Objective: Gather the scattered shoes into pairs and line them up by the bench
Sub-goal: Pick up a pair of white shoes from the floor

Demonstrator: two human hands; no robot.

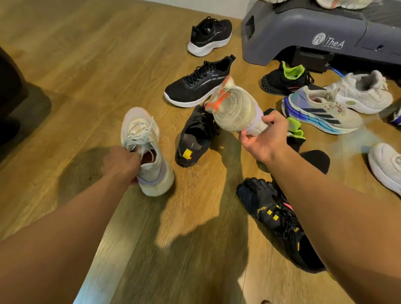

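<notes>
The left hand [120,166] grips a white shoe [147,140], the right hand [265,140] an upturned pale shoe [235,110], a black shoe [194,138] between them; the bench [304,27] is cut off.

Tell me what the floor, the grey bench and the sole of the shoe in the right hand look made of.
Floor: wood or wood-look laminate, satin; plank seams and grain show.
Bench: moulded plastic, matte grey, rounded edges, printed logo.
Sole of the shoe in the right hand: probably rubber over foam, dull cream, ringed tread, orange patches.
</notes>
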